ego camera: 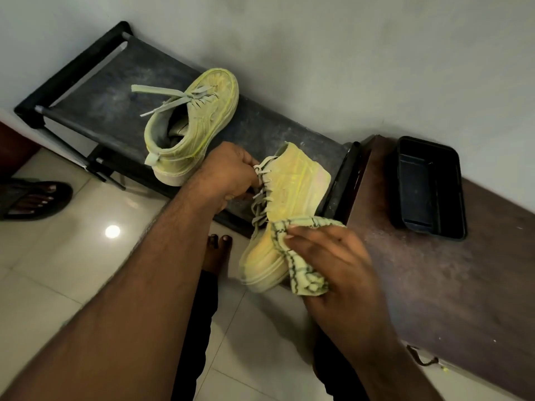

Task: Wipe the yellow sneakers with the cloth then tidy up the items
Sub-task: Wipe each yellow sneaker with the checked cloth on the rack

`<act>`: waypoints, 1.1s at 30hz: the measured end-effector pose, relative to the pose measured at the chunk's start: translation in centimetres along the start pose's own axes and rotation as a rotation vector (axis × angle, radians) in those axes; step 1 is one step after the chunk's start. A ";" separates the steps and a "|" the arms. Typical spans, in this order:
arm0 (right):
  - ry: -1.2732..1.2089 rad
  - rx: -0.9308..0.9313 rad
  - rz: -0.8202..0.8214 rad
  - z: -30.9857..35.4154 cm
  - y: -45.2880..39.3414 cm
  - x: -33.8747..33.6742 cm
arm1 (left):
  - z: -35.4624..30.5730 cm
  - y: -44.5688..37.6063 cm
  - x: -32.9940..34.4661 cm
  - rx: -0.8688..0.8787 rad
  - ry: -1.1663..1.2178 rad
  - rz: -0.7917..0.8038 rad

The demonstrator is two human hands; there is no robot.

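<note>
One yellow sneaker [191, 123] lies on the black rack [95, 102], its loose laces trailing left. My left hand [228, 175] grips a second yellow sneaker [292, 192] at its opening beside the laces, holding it in the air with the toe pointing down toward me. My right hand [333, 256] holds a yellow-green checked cloth [301, 270] against the toe side of that sneaker, fingers stretched over the cloth.
A black rectangular tray [428, 186] sits on the brown wooden ledge [434, 285] at right, along the grey wall. Another person's foot in a black sandal [34, 201] stands at left on the tiled floor. My own bare toes [218, 247] show below the held sneaker.
</note>
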State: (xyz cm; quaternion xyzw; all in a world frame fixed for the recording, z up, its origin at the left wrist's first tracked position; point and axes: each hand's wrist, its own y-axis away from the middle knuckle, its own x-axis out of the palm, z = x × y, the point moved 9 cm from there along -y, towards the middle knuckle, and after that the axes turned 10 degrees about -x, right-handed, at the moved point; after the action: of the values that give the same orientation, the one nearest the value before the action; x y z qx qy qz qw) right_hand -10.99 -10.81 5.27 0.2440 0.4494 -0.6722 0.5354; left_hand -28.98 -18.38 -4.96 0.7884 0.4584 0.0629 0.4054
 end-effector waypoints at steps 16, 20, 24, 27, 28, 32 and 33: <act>-0.172 0.311 -0.021 -0.3 1.1 1.5 | -0.5 -0.4 0.8 0.058 -0.095 -0.094; 0.038 0.336 -0.042 -3.0 -0.3 1.1 | -0.9 0.3 1.7 0.052 -0.090 -0.029; 0.063 0.565 -0.130 -8.7 -0.9 -0.7 | -1.0 0.5 1.9 0.041 -0.094 -0.015; 0.010 0.601 -0.138 -9.0 -0.9 -0.6 | -0.8 0.2 1.6 0.028 -0.074 -0.041; -0.016 0.588 -0.119 -8.3 -1.1 -0.5 | -0.5 0.1 1.4 0.024 -0.068 -0.064; -0.443 0.625 0.187 -4.8 -0.2 1.5 | -0.3 -0.1 1.1 0.040 -0.061 -0.132; -0.553 0.637 0.310 -3.8 0.2 2.2 | -0.5 0.0 1.2 0.053 -0.065 -0.132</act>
State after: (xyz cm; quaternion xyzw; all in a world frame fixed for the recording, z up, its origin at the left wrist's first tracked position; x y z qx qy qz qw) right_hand -12.07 -8.66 1.59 0.2724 0.0180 -0.7288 0.6279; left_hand -28.51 -17.21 -4.95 0.7685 0.4974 -0.0017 0.4025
